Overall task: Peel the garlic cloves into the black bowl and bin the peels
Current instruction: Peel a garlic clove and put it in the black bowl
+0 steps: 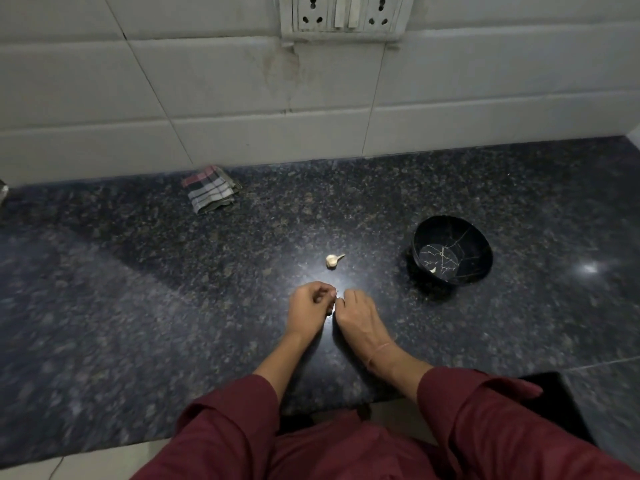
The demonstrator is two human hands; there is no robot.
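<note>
My left hand (309, 308) and my right hand (356, 311) meet fingertip to fingertip over the dark granite counter (138, 289). Between their curled fingers they pinch a small garlic clove (335, 301), mostly hidden. A garlic piece with its stem (333, 261) lies on the counter just beyond the hands. The black bowl (452, 251) with gold crack lines stands to the right and holds one small pale clove (433, 270).
A folded checked cloth (211, 192) lies by the tiled wall at the back. A socket and switch plate (346, 15) is on the wall above. A black object (554, 400) sits at the counter's front right edge.
</note>
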